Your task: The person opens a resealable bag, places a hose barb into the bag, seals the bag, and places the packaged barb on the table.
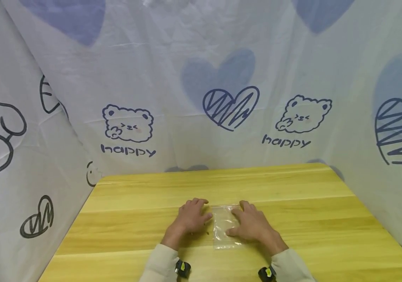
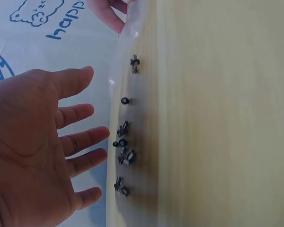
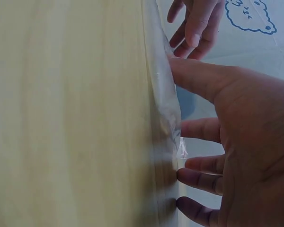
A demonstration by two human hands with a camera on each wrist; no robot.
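Observation:
A clear plastic zip bag (image 1: 222, 233) lies flat on the wooden table, between the hands in the head view. My right hand (image 1: 253, 224) rests on the bag's right side with spread fingers, its thumb and fingertips touching the plastic. Just left of the bag, my left hand (image 1: 191, 217) hovers low with its fingers loosely extended and nothing held. Beside it, the left wrist view shows several small dark metal pieces that look like bolts and nuts (image 2: 127, 156), scattered in a row. One piece like a bolt (image 2: 135, 64) lies nearest the bag.
The yellow wood-grain table (image 1: 134, 223) spreads out around the hands. A pale cloth (image 1: 172, 129) printed with hearts and bears hangs behind the table and along both sides. Each wrist carries a dark strap (image 1: 182, 269) over a light sleeve.

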